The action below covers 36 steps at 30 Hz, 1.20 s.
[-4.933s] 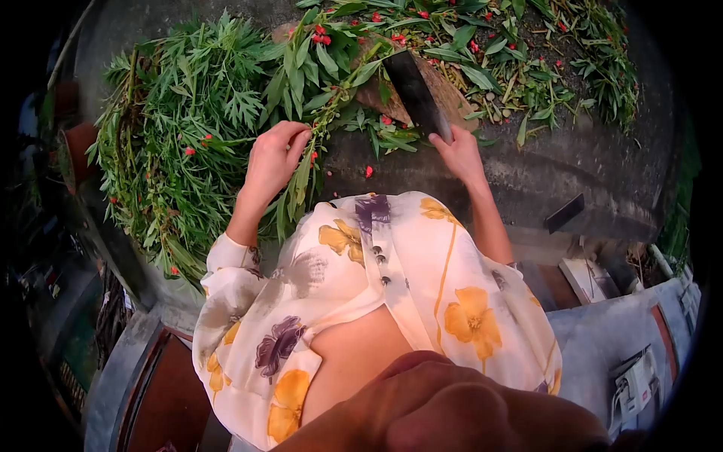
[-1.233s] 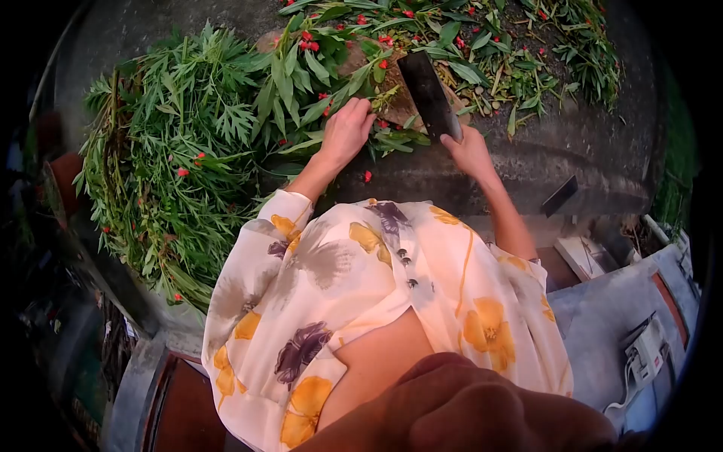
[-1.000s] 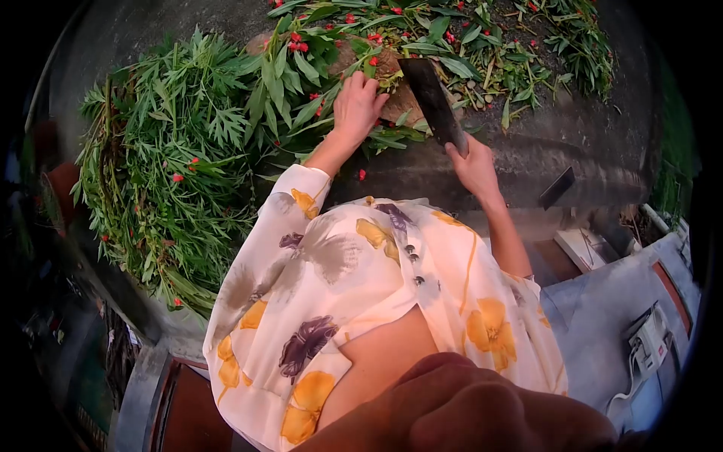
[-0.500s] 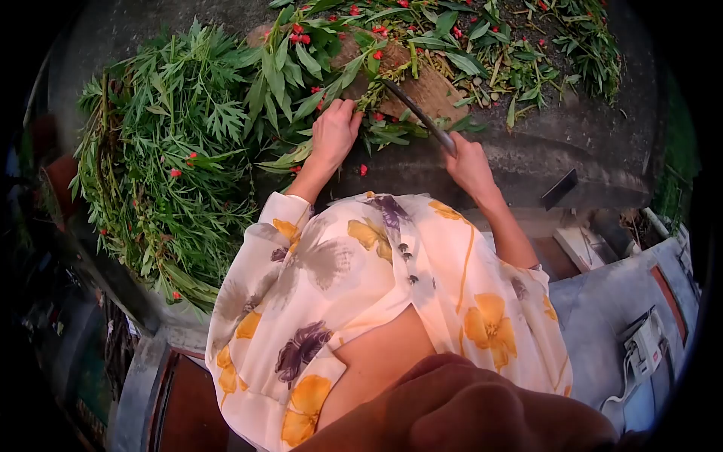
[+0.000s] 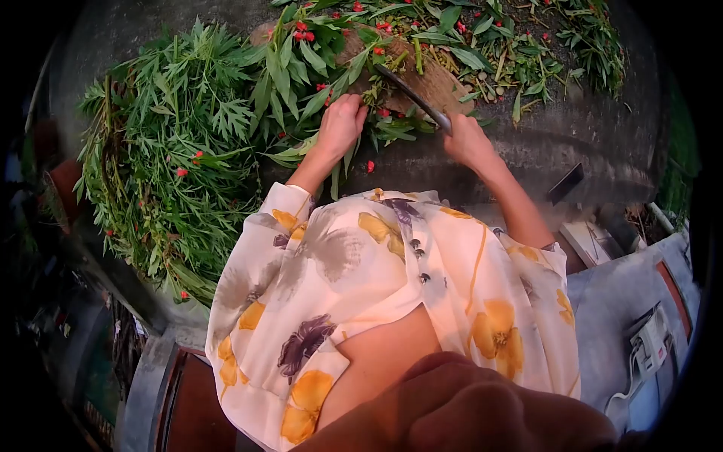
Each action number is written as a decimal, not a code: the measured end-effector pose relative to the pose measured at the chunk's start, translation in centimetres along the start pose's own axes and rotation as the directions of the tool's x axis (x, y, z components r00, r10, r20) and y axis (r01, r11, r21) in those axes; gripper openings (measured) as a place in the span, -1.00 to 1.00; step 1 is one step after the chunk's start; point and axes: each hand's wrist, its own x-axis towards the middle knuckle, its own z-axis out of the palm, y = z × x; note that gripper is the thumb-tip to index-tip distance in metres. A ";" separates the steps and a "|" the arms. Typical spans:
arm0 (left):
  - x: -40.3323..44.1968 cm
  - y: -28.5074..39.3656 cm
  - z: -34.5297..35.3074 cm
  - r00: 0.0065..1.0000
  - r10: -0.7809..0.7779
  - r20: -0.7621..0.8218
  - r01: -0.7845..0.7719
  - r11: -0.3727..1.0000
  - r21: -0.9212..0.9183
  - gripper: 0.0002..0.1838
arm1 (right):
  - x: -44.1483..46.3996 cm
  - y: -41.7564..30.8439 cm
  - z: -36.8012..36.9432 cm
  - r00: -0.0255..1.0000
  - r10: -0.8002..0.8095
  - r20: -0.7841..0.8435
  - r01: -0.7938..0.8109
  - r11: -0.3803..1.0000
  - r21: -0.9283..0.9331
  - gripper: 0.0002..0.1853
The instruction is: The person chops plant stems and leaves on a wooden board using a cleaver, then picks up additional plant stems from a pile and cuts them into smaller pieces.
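Closed fingers of my left hand (image 5: 341,126) grip a leafy stem (image 5: 373,92) lying over the left part of a wooden board (image 5: 440,84). My right hand (image 5: 467,137) is wrapped round the handle of a cleaver (image 5: 413,96). The dark blade is seen nearly edge-on, its far end at the stem just beyond my left hand. A short cut green piece (image 5: 419,56) lies on the board past the blade. Long leaves with red flowers (image 5: 303,34) spread over the board's left side.
A large heap of green plants (image 5: 173,166) covers the left. Cut stems and leaves (image 5: 520,64) are scattered at the upper right. A dark flat object (image 5: 566,183) is at the slab's right edge. A white device with a cable (image 5: 649,348) lies lower right.
The cleaver has turned from broad side showing to edge-on, its blade now down at the stem. My left hand has drawn back slightly from the board since a second ago.
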 end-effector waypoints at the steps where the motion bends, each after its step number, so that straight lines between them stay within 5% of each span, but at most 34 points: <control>1: 0.3 0.0 -0.4 1.000 -0.009 0.011 0.009 1.000 0.015 -0.86 | -0.2 -0.2 -0.6 1.000 0.019 0.017 -0.018 0.999 -0.028 -0.78; 8: 0.2 0.6 0.7 0.998 0.002 0.069 -0.006 0.998 0.064 -0.83 | 0.2 0.0 1.1 1.000 0.001 -0.021 -0.002 0.998 -0.063 -0.77; 16: -1.1 -1.0 -5.5 0.949 -0.296 0.106 0.304 0.950 -0.074 -0.74 | -0.4 0.6 -0.2 0.998 0.017 -0.052 -0.020 0.998 -0.054 -0.75; 20: 0.5 1.4 -3.8 0.983 -0.137 0.122 0.165 0.951 -0.263 -0.77 | -0.9 1.1 -1.2 0.999 0.033 -0.005 -0.033 0.992 0.121 -0.75; 22: 2.3 1.6 -1.9 0.999 0.003 -0.033 -0.010 0.972 -0.234 -0.73 | -2.1 1.9 0.0 0.997 0.024 -0.077 -0.013 0.989 0.149 -0.73; 25: 3.2 2.2 -0.8 0.978 0.036 -0.207 -0.045 0.998 -0.039 -0.66 | -3.7 2.2 0.2 0.967 0.158 -0.199 -0.078 0.931 0.358 -0.73; 29: -0.2 3.2 -2.3 0.960 0.170 -0.222 -0.117 0.966 0.232 -0.66 | -5.4 1.5 -0.3 0.968 0.154 -0.197 -0.086 0.945 0.314 -0.73; 36: -0.6 1.1 -0.8 0.984 0.054 -0.171 0.005 0.945 0.326 -0.70 | -3.1 0.1 1.4 0.988 -0.044 -0.150 0.069 0.984 0.166 -0.79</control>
